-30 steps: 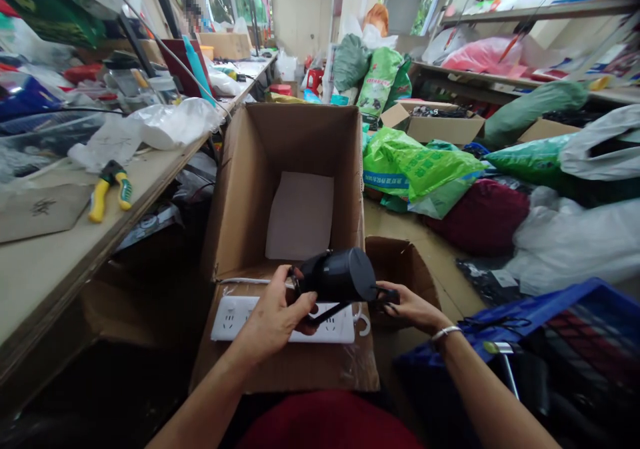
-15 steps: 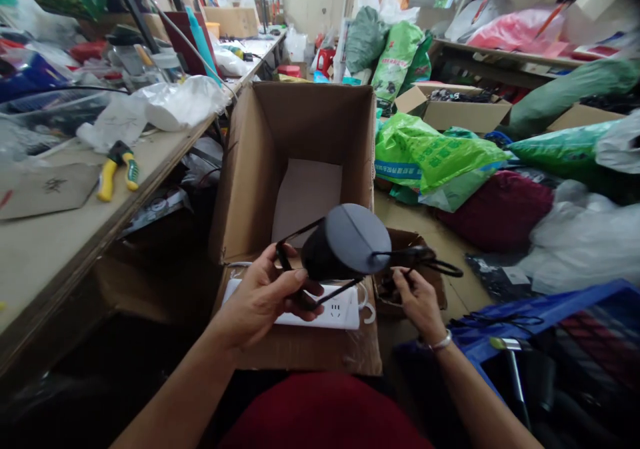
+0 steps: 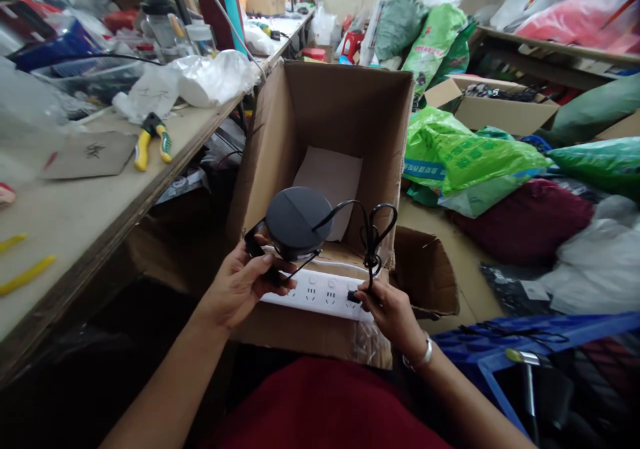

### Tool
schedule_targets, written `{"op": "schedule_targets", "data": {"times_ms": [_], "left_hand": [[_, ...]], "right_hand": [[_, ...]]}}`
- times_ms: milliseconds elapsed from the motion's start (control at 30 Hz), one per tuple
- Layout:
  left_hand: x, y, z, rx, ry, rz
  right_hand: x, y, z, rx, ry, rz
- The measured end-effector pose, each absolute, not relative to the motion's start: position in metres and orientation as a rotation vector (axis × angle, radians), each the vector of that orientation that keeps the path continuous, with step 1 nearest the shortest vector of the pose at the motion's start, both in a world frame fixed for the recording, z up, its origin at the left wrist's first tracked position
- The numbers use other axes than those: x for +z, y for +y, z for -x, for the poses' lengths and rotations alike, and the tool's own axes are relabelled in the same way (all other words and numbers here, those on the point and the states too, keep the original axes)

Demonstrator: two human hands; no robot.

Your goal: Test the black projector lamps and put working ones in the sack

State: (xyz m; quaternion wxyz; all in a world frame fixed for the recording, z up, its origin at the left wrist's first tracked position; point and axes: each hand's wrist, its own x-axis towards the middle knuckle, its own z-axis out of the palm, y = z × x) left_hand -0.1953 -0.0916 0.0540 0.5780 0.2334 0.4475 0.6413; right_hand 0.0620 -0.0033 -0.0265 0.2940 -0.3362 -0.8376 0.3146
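My left hand is closed round a black round device, its flat disc face turned up toward me. A thin black cable loops from the device to my right hand, which pinches the plug end down against a white power strip. The strip lies across the near flap of a tall open cardboard box. A pale sheet lies at the bottom of that box.
A wooden workbench runs along the left with yellow-handled pliers, plastic bags and clutter. A smaller open box sits right of the big one. Green bags, sacks and a blue crate crowd the floor at right.
The device has been tipped so its flat face points up and shifted left. My right hand drew the cable down and brought its plug onto the power strip.
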Motion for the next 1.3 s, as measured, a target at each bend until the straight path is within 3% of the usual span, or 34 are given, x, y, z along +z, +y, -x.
{"op": "schedule_targets", "data": {"times_ms": [433,1300], "left_hand": [[0.03,-0.042,0.201,1.537,1.045,-0.598],[0.04,-0.021,0.205,1.669,1.168,-0.607]], "right_hand": [[-0.052,-0.022,-0.052,0.711,-2.211,0.791],[-0.081,-0.016,-0.056,0.565,-2.287,0.906]]}}
